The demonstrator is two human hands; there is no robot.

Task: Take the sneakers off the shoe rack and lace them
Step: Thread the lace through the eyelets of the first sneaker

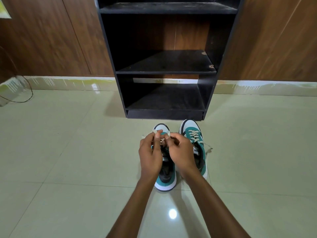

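Observation:
Two teal, white and black sneakers stand side by side on the tiled floor, toes toward the black shoe rack (pixel 164 73). The left sneaker (pixel 166 179) lies under my hands, its tongue and eyelets mostly hidden. My left hand (pixel 151 155) pinches one end of its cream lace (pixel 155 131) above the toe. My right hand (pixel 181 154) pinches the other lace end just beside it. The right sneaker (pixel 195 143) has its lace crossed through the eyelets, with loose ends trailing to its right.
The rack's shelves hold nothing. Brown wood panelling (pixel 51 40) runs behind it, with a pale skirting along the floor (pixel 68 152). A thin dark cable (pixel 25 93) loops on the floor at the far left.

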